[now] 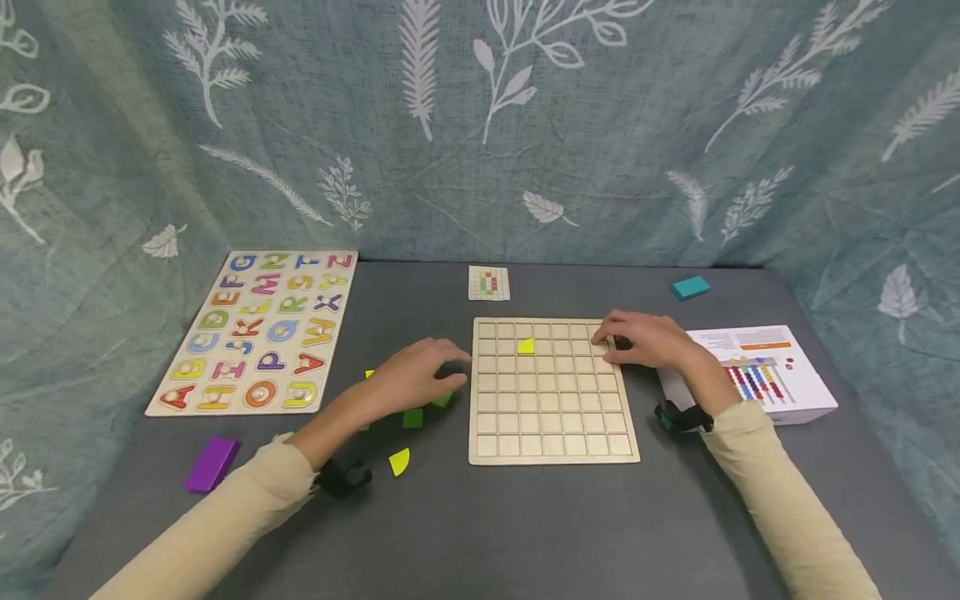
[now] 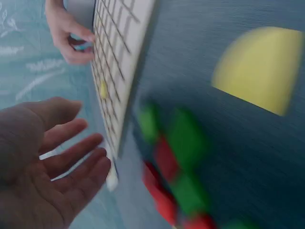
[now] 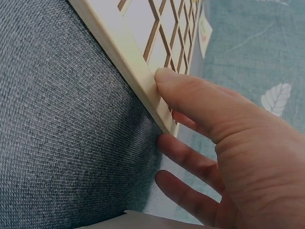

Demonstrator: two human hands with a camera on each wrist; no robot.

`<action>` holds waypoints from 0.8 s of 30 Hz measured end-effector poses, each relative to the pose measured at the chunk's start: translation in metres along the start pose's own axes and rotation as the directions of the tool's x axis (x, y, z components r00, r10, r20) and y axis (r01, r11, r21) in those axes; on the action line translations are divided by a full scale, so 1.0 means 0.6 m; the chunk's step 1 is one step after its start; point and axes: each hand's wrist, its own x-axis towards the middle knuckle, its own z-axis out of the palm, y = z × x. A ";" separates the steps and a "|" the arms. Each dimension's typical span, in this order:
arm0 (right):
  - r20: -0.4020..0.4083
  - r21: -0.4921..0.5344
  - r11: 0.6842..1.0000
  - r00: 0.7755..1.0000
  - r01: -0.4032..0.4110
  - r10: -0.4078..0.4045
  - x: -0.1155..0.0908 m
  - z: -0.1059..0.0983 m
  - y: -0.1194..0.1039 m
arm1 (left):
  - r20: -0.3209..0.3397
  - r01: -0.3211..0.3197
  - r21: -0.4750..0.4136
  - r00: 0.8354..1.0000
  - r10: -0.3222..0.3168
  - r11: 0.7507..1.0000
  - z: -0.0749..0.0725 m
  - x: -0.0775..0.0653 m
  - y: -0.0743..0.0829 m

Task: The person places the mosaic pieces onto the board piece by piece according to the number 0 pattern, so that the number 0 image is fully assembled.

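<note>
A wooden grid board [image 1: 555,392] lies flat on the table, with one yellow quarter-round piece [image 1: 526,346] in an upper cell. My right hand [image 1: 647,337] holds the board at its far right corner, thumb on the rim. Relaxed and slightly spread, the fingers of my left hand [image 1: 416,375] hold nothing beside the board's left edge. Below that hand are green squares [image 1: 413,418], partly hidden by it. Red pieces [image 2: 164,200] show among green ones in the left wrist view, blurred. Nearer me lies another yellow quarter-round piece [image 1: 400,462].
A small pattern card [image 1: 489,283] lies behind the board. At left are an alphabet puzzle [image 1: 255,333] and a purple block [image 1: 213,465]. A white box [image 1: 780,367] with an abacus picture and a teal block [image 1: 690,288] are at right. A patterned curtain [image 1: 480,167] hangs behind.
</note>
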 end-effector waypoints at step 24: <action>-0.016 0.010 1.000 1.000 0.008 -0.008 -0.002 0.002 0.002 | -0.244 0.095 -0.293 0.955 -0.170 0.951 0.023 -0.180 -0.097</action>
